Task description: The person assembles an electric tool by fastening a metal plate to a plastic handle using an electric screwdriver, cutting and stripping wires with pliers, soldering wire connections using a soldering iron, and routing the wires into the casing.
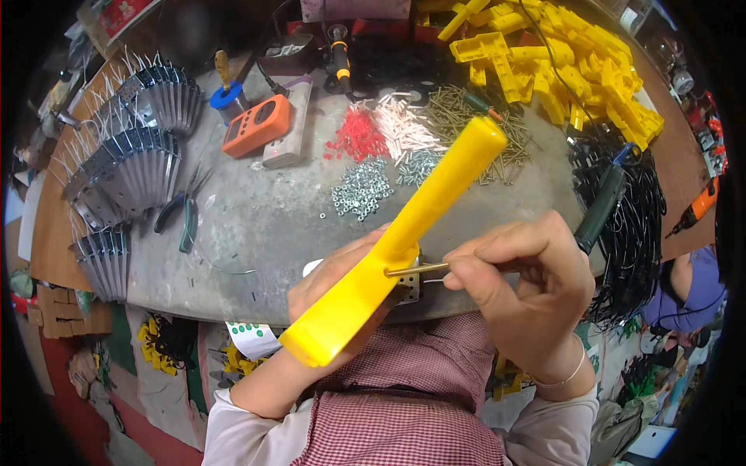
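Observation:
A yellow plastic housing with a long tubular handle (439, 190) slants across the middle. My left hand (330, 272) is closed round it from behind, its fingers mostly hidden. Between thumb and fingertips my right hand (536, 283) pinches a long brass-coloured screw (420, 269). The screw's far end meets a small hole in the housing's side; how deep it sits I cannot tell. Part of a metal plate with holes (410, 289) shows just behind the housing. Beside my right hand is a dark green handle (602, 206); whether the hand touches it is unclear.
Nuts (361, 190), red pieces (357, 133), pale pins (404, 124) and brass screws (458, 116) lie in piles. Yellow housings (559, 62) heap at back right, black cables (629, 233) at right. Left are metal strips (148, 171), pliers (186, 210) and an orange meter (256, 126).

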